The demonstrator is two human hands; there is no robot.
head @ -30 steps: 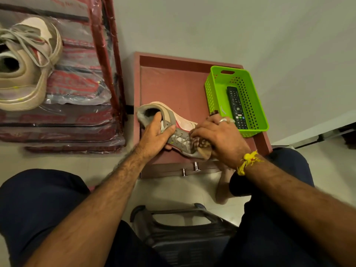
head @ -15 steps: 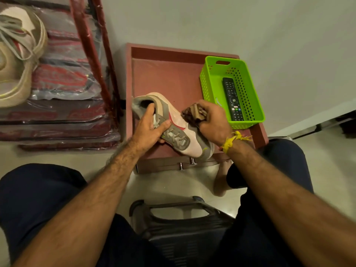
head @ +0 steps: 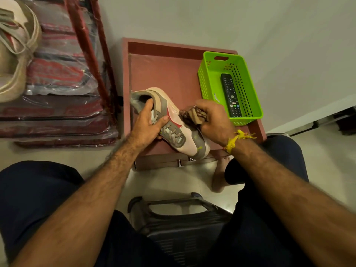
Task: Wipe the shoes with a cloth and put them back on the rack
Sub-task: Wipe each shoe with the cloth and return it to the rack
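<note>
Shoe (head: 181, 130) lies tilted on the low red table (head: 163, 74), left hand (head: 146, 124) gripping its collar, fingers inside the opening. Right hand (head: 213, 120) clutches a bunched brown cloth (head: 194, 115) against its side. Second shoe (head: 15, 54) sits on the rack (head: 63, 93), far left.

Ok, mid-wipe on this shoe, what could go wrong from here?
1. The shoe has its toe over the red table's front edge; only the left hand grips it, so hard strokes might tip it off.
2. The right hand bunches the cloth beside the green basket; a wide stroke could knock it.
</note>
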